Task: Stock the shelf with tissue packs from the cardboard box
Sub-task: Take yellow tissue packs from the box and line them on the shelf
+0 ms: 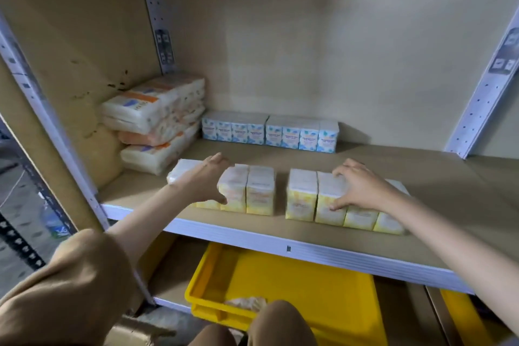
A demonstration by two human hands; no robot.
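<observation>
Two blocks of yellow tissue packs stand at the front of the wooden shelf [365, 160]. My left hand [206, 178] clasps the left block [259, 191] from its left end, fingers over the top and thumb on the front. My right hand [362, 187] grips the right block [302, 196], fingers on top and thumb on the front face. A row of blue tissue packs [269, 132] lines the back of the shelf. The cardboard box [134, 331] shows only as a corner at the bottom left.
A stack of larger white-and-orange tissue bags [157, 121] leans in the back left corner. Metal uprights [483, 93] frame the shelf. Below sits a yellow plastic tray [295, 289], with a second one [460, 317] to its right. My knee [278, 323] is in front.
</observation>
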